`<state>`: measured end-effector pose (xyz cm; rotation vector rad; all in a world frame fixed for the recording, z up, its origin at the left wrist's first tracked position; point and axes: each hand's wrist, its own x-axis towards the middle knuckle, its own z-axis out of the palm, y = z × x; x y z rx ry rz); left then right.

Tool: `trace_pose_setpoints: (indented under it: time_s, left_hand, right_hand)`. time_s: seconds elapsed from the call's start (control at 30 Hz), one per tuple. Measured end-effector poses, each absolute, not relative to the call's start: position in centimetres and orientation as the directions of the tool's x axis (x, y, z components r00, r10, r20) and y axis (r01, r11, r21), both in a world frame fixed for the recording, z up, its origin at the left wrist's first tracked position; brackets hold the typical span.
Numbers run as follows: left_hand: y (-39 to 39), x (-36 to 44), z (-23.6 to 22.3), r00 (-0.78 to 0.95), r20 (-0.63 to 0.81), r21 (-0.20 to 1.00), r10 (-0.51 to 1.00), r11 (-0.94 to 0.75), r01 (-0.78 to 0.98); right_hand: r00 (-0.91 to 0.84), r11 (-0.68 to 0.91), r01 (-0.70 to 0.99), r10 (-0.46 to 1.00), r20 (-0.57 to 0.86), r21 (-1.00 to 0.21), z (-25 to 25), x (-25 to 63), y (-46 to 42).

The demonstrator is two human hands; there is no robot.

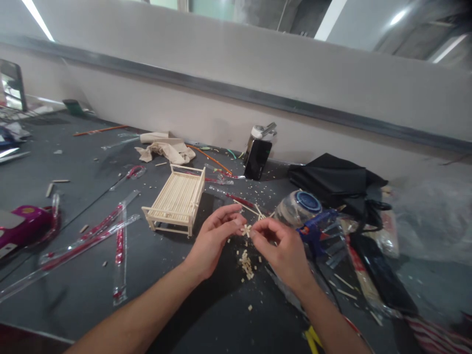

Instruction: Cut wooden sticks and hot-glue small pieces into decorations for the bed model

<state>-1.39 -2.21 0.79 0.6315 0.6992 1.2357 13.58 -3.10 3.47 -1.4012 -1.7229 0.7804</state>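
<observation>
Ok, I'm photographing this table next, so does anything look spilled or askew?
Wood bits lie strewn, as if spilled, below the left hand and right hand; the cloth behind the bed is crumpled, not folded.

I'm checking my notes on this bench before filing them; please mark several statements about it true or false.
1. The miniature bed stands upright on the table. True.
2. The left hand holds the glue gun. False: it is at a small wooden piece, and the glue gun lies beyond the right hand.
3. The black phone near the wall lies flat. False: it is propped up.
4. Small wooden bits lie in a pile near the hands. True.
5. The jar has a red lid. False: its lid is blue.
</observation>
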Motion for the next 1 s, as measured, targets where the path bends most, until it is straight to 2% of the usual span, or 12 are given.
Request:
trace_pose_setpoints:
  time_s: [0.23,0.43,0.77,1.0]
  left_hand:
    - [-2.0,-1.5,0.6,0.095,-0.088,0.835,0.992,0.126,-0.536]
    - [-1.7,-1.3,0.2,0.108,-0.146,0.779,0.983,0.181,-0.6]
    - [-1.8,-1.5,-0.6,0.136,-0.172,0.809,0.976,0.218,-0.546]
    - [-2.4,-1.4,0.3,0.135,0.038,0.839,0.99,0.042,-0.542]
  right_hand:
    - [-0.139,0.169,0.518,0.984,0.112,-0.838,3.8,13.7,-3.1]
    - [-0.126,0.157,0.48,0.986,0.109,-0.863,4.3,14.4,-3.2]
    - [-0.037,0.135,0.491,0.99,0.134,-0.861,6.8,15.6,-3.3]
    - [-0.081,0.058,0.465,0.996,0.023,-0.884,6.4,15.2,-3.2]
